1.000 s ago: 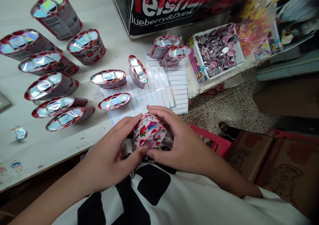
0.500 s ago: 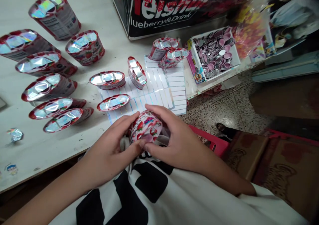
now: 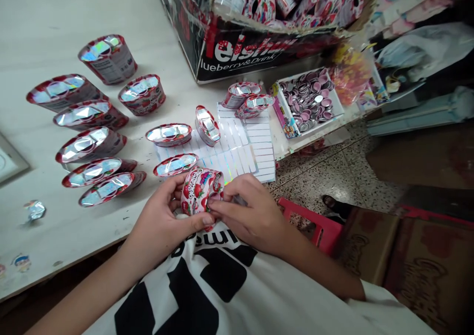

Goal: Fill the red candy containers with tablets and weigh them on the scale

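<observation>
A pink-and-white packaging sleeve [image 3: 196, 191] with a strawberry print is held close to my shirt. My left hand [image 3: 166, 209] wraps round its left and lower side, thumb along the bottom. My right hand [image 3: 250, 209] is closed at the sleeve's right end, thumb and fingers at a round hole there; whether a small cap sits between them is hidden. Past my hands lie sheets of shiny-striped stickers [image 3: 237, 154]. Similar sleeves with silvery tape on top stand on and around the sheets, one sleeve [image 3: 176, 165] just beyond my left hand.
Several taped sleeves [image 3: 91, 145] stand on the white table [image 3: 66, 231] at left. A black carton [image 3: 244, 53] full of sleeves is at the back. Right of the sheets is a small box [image 3: 292, 127] of pink and silver caps. A red stool [image 3: 311, 216] stands beyond the table edge.
The view has shifted, showing more of the carton's contents. My right hand has moved from cupping the sleeve to its right end, and the sleeve has turned, facing its print toward me.
</observation>
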{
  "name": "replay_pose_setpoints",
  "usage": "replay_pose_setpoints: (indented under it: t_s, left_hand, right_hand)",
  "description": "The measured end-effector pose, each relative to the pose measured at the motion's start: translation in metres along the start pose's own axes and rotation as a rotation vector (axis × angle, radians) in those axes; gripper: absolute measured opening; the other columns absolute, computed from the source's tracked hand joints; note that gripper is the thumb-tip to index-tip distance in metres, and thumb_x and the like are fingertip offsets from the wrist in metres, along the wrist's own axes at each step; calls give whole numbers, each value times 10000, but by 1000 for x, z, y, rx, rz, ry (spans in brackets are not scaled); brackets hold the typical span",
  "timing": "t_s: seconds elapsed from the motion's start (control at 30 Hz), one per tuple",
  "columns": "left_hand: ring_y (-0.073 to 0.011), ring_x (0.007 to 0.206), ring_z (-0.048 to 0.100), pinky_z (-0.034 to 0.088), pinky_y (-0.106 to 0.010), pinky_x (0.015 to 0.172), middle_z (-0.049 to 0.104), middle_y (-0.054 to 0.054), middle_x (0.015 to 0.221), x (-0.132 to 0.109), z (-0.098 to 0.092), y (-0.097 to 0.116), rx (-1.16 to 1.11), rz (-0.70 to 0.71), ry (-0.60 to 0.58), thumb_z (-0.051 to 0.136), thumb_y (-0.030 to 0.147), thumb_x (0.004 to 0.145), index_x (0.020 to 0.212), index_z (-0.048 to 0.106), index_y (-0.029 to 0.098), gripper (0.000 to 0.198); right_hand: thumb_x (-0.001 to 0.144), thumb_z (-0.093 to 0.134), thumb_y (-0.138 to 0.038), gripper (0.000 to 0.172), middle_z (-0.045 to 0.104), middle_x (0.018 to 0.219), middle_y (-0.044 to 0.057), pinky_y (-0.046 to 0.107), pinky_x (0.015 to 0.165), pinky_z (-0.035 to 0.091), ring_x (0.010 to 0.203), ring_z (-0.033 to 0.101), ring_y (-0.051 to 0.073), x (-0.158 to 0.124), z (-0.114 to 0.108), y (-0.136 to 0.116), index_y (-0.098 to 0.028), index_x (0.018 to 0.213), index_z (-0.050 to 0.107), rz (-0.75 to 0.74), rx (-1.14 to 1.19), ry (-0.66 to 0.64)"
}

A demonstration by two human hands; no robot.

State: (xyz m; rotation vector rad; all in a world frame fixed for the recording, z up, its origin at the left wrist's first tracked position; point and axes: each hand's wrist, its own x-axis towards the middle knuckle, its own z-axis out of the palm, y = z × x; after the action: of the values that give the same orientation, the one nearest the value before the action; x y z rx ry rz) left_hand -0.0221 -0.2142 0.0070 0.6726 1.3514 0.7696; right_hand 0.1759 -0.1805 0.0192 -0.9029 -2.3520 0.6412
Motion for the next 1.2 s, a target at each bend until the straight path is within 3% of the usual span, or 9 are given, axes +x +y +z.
replay_pose_setpoints:
  t_s: [0.17, 0.33, 0.43, 0.53, 0.67, 0.73, 0.87, 1.07, 1.2]
  left_hand:
    - [-168, 960, 656, 567, -240, 808, 651, -29, 1112, 3, -1, -6, -68, 50, -75, 892, 338, 605, 1155, 543, 220, 662]
    - [-157, 932, 673, 565, -225, 775, 664, -30, 1071, 4, 1, -9, -177, 82, -151, 871, 327, 666, 1171, 447, 232, 666]
    - [-162, 858, 691, 572, -244, 732, 686, -34, 1013, 3, 3, -7, -209, 48, -183, 843, 360, 704, 1208, 359, 240, 709]
    - [-193, 899, 695, 578, -285, 769, 675, -73, 1095, 1, 1, -4, -165, 1, -166, 828, 403, 713, 1285, 293, 241, 800]
    - [-247, 1030, 674, 571, -330, 843, 600, -121, 1266, 1, -3, -3, -82, -9, -128, 868, 417, 641, 1447, 185, 262, 1068]
    - [-249, 1021, 674, 568, -339, 850, 605, -120, 1246, 2, -4, -2, -70, 3, -155, 864, 423, 644, 1430, 252, 252, 1011]
    - [-198, 882, 681, 569, -296, 769, 659, -74, 1076, 3, -2, 1, -126, 43, -180, 872, 418, 630, 1190, 404, 239, 752]
    - [-157, 827, 653, 557, -258, 733, 658, -31, 975, 2, -1, 1, -92, 22, -183, 866, 419, 643, 1153, 394, 237, 719]
    - [-150, 798, 663, 556, -240, 706, 665, -29, 982, 1, -4, -5, -109, 46, -171, 881, 409, 624, 1150, 396, 239, 735]
  right_hand:
    - [930, 570, -146, 97, 657, 896, 36, 317, 784, 513, 854, 572, 155, -6, 8, 3, -171, 981, 649, -54, 55, 55]
    - [937, 530, -128, 148, 684, 970, 69, 367, 823, 510, 979, 584, 206, -8, 8, 4, -160, 1049, 621, -159, -90, 51]
    - [917, 532, -101, 153, 664, 1042, 76, 371, 904, 511, 1064, 583, 205, -7, 7, 2, -177, 1030, 603, -112, -101, 76]
    - [914, 517, -102, 134, 624, 1170, 82, 363, 975, 509, 1159, 559, 190, -7, 8, -1, -200, 967, 591, -30, -26, 104]
    - [907, 509, -112, 117, 597, 1248, 119, 367, 952, 527, 1177, 558, 194, -8, 12, -3, -184, 940, 595, 27, 38, 105]
    - [901, 506, -103, 128, 615, 1244, 125, 385, 949, 528, 1161, 570, 201, -9, 14, -3, -184, 944, 596, 13, 53, 108]
    - [885, 505, -75, 154, 656, 1216, 122, 396, 928, 526, 1105, 586, 207, -10, 15, -3, -180, 954, 594, -20, 57, 134]
    - [919, 472, -108, 154, 680, 1152, 92, 372, 909, 509, 1043, 614, 183, -14, 16, -2, -196, 950, 595, -15, 45, 158]
    - [924, 529, -135, 140, 669, 1139, 101, 365, 916, 526, 1056, 619, 180, -10, 11, 0, -181, 1037, 598, -15, 208, 136]
